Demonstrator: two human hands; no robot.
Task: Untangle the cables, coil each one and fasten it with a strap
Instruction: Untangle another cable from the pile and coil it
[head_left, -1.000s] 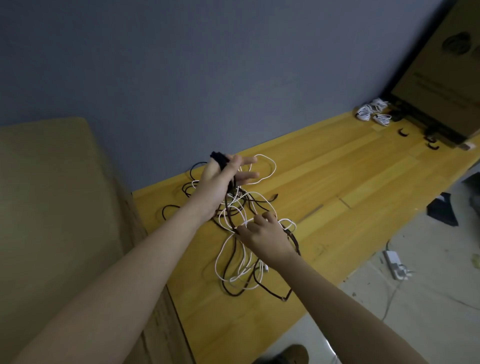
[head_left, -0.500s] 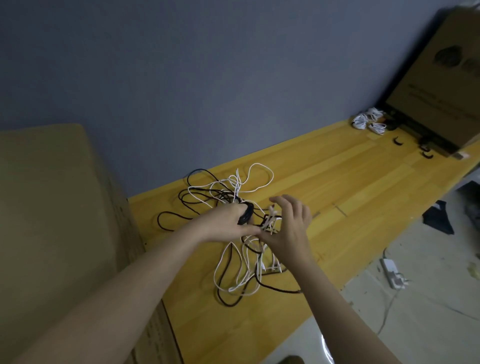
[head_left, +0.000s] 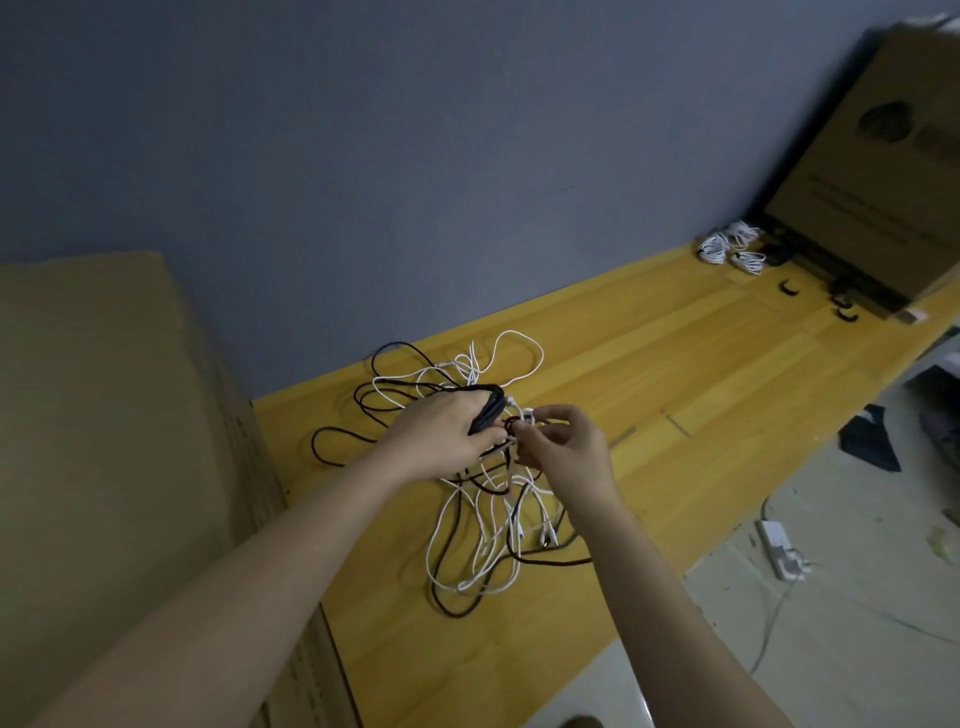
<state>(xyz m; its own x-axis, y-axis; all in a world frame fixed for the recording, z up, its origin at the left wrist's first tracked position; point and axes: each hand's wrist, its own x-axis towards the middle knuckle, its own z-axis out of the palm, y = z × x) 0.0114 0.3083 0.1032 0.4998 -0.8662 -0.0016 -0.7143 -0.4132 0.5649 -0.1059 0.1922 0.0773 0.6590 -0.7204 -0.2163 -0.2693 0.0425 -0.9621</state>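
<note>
Over the yellow wooden bench (head_left: 675, 374), the left hand (head_left: 441, 434) grasps a bundle of black cable (head_left: 488, 413) in a curled grip, while the right hand (head_left: 563, 447) pinches a white connector (head_left: 527, 415) just beside it. The tangle of black and white cables (head_left: 483, 525) sprawls beneath both hands on the bench. Far right, coiled white cables (head_left: 730, 247) and loose black straps (head_left: 789, 288) lie near a cardboard box (head_left: 883, 197).

Single head-mounted wide-angle view, looking forward and down from above the person's forearms onto a yellow wooden bench (head_left: 649, 364) set against a grey wall (head_left: 415, 156). The frame is tilted, so the bench runs diagonally from lower left to upper right. The hands sit near the centre, at close range.
</note>
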